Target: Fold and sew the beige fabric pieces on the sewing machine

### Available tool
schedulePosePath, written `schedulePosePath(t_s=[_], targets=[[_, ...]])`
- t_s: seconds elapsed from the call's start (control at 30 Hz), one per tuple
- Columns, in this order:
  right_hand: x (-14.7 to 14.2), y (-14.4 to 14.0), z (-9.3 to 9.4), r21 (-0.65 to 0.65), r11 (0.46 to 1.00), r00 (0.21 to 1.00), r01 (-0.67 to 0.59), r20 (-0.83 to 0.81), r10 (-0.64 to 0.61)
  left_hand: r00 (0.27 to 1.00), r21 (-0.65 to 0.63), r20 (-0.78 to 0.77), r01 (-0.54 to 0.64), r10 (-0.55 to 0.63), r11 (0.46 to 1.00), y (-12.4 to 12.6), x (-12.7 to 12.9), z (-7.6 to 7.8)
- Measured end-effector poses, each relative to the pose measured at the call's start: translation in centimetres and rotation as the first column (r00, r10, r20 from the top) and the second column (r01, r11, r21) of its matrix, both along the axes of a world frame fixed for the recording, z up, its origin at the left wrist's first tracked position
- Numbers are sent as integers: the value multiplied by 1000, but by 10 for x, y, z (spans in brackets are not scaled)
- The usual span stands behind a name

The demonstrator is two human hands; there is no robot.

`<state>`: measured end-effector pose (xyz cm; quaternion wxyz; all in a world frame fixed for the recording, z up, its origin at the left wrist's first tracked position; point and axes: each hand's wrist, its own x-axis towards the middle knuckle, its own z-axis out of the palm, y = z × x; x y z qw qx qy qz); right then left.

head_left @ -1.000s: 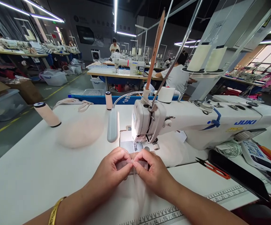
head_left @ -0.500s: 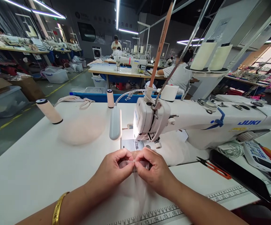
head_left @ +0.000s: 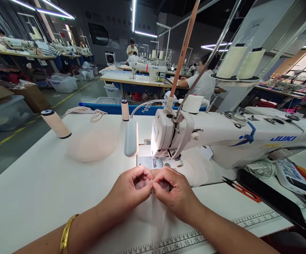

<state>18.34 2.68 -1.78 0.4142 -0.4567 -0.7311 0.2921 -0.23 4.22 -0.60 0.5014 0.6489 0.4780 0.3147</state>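
Both hands meet in front of the sewing machine (head_left: 169, 132), fingertips almost touching. My left hand (head_left: 131, 185) is closed in a pinch on a piece of sheer, pale fabric (head_left: 154, 215). My right hand (head_left: 172, 190) pinches the same fabric just beside it. The fabric hangs down between my wrists toward the ruler marks on the table; its pinched edge is mostly hidden by my fingers. Just beyond my fingertips is the metal needle plate (head_left: 145, 162), lit by the machine's lamp (head_left: 131, 137).
A pale sheer fabric piece (head_left: 92, 144) lies on the left; another (head_left: 198, 167) lies under the machine arm. Thread cones (head_left: 56, 124) stand at the back left. At right are orange thread snips (head_left: 243, 190), a black phone (head_left: 271, 197) and a cord bundle (head_left: 261, 168).
Both hands keep their pinch on the sheer fabric, with only a slight shift of the fingers. The whole view has moved slightly.
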Motion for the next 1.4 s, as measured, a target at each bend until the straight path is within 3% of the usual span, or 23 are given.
schedulePosePath(t_s=[0.47, 0.97, 1.07, 1.23, 1.4], targets=[[2, -1, 2, -137, 990, 999, -32, -9, 31, 1000, 20, -21, -7, 8, 1000, -2, -1, 1], [4, 0, 3, -27, 997, 998, -68, 10, 68, 996, -33, 59, 62, -60, 998, 0, -2, -1], [4, 0, 3, -28, 999, 999, -40, 33, 41, 999, -20, -8, 39, -39, 999, -1, -4, -2], [4, 2, -3, -45, 999, 994, 22, 108, -17, 971, 172, -237, 39, 3, 984, 1, -2, -4], [4, 11, -13, -5, 998, 967, 67, 248, -64, 882, 254, -471, 94, 38, 963, 8, 7, -5]])
